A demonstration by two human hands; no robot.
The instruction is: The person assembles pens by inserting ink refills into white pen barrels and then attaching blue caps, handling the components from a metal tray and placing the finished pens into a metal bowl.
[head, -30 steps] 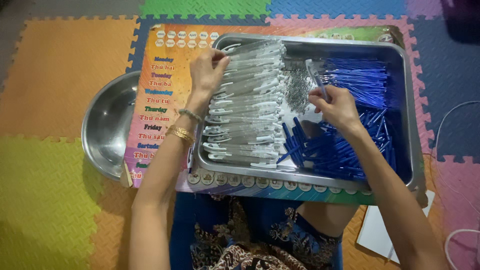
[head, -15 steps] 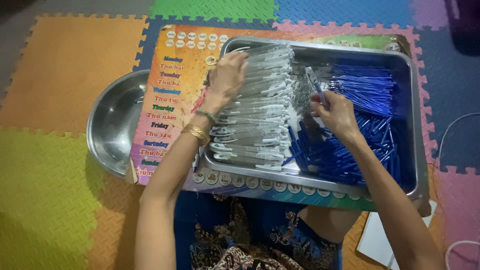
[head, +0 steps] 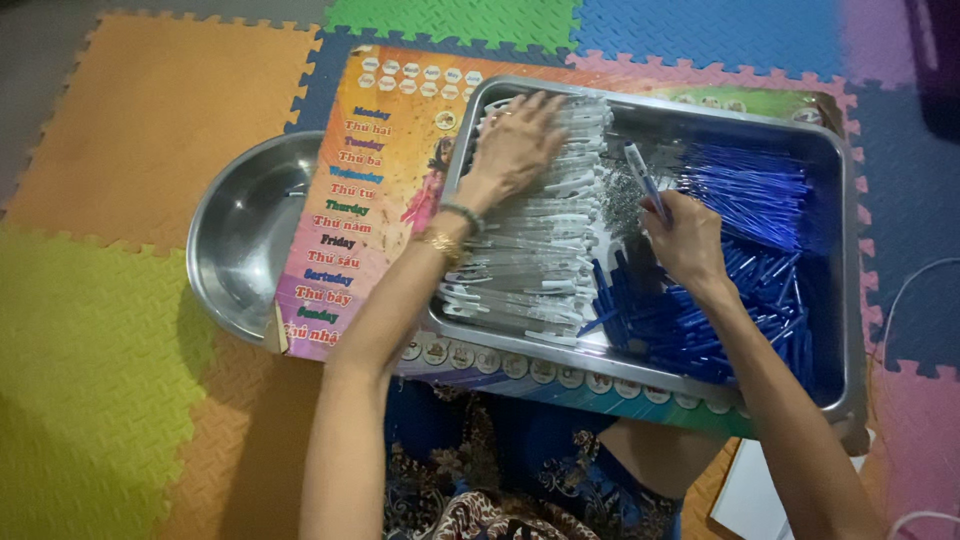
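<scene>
Two hands are at work inside one large metal tray [head: 846,260] that rests on a colourful printed board [head: 372,190], the board lying across the person's lap over foam floor mats [head: 130,330]. The left hand [head: 512,148] lies flat, fingers spread and released, on top of a stacked row of clear pen barrels [head: 540,260] filling the tray's left half; it presses on them and grips nothing. The right hand [head: 688,236] is clenched around one pen [head: 642,178], which stands tilted up from the fingers above the tray's middle. Loose blue pen parts [head: 745,250] are heaped in the right half, touching the row's edge. A patch of small grey bits [head: 622,192], too fine to tell apart, sits between the two piles. A round steel bowl [head: 245,240] lies partly under the board's left edge, holding one small item.

Judgement: the step looks like laying the held pen with the stacked row. To do it well, keep the flat palm steady so the row does not slide or fan, lay the pen parallel to its neighbours, and avoid dragging blue parts across.
</scene>
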